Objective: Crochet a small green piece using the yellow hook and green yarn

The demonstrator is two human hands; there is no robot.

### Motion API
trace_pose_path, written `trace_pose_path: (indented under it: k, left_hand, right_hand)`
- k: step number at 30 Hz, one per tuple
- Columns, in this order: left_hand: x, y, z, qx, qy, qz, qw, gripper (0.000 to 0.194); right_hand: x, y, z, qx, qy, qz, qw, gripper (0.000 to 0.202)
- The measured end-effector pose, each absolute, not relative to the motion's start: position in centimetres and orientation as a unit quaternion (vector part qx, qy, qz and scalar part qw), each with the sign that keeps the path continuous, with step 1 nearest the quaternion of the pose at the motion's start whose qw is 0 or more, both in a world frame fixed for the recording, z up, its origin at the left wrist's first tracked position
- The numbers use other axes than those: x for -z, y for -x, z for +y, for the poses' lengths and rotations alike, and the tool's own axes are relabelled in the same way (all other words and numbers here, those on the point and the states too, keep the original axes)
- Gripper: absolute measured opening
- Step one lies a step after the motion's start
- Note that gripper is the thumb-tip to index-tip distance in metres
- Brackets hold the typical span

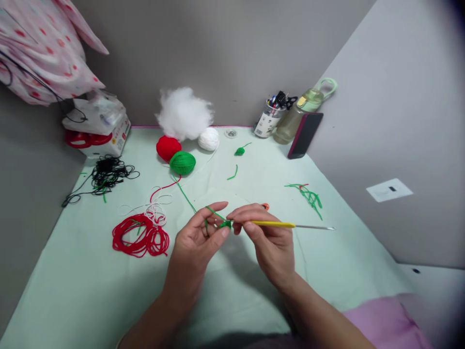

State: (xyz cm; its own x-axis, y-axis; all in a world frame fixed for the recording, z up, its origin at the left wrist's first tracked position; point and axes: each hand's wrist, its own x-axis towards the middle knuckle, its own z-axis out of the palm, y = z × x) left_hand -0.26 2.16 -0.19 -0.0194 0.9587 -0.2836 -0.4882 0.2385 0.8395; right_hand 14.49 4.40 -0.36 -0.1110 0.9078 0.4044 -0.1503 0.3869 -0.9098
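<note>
My left hand (199, 237) pinches a small green crocheted piece (225, 224) between thumb and fingers, and green yarn passes over its raised index finger. That strand runs back to a green yarn ball (182, 163). Closed around a crochet hook with a yellow handle (274, 224) is my right hand (271, 237); the hook's far metal end points right, while its near tip meets the green piece and is partly hidden by the fingers. Both hands are close together above the middle of the table. An orange object (265, 206) shows partly behind my right hand.
Red (168, 148) and white yarn balls (208, 139) lie by white stuffing (186, 114). Loose red yarn (132, 236) and black yarn (109, 174) lie left. Green scraps (309, 195) are right. A pen holder (268, 120), bottle (290, 123) and phone (305, 135) stand at the back.
</note>
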Motion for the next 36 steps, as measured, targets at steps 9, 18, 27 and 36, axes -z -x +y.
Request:
trace_pose_path:
  k: [9,18,27,36]
  left_hand:
    - [0.2,0.8,2.1,-0.561,-0.277,0.497,0.601,0.034]
    - [0.0,0.9,2.0,-0.552,-0.252,0.497,0.621,0.029]
    - [0.2,0.8,2.0,-0.554,-0.289,0.521,0.581,0.032]
    - [-0.1,0.8,2.1,-0.552,-0.298,0.528,0.572,0.029]
  right_hand:
    - [1.2,-14.9,4.7,-0.542,0.313,-0.525,0.576,0.017]
    - [0.4,-14.9,4.3,-0.532,0.307,-0.539,0.577,0.021]
    - [0.3,-15.1,3.9,-0.301,0.299,-0.722,0.547,0.022]
    - [0.2,-15.0,4.0,-0.311,0.306,-0.72,0.54,0.024]
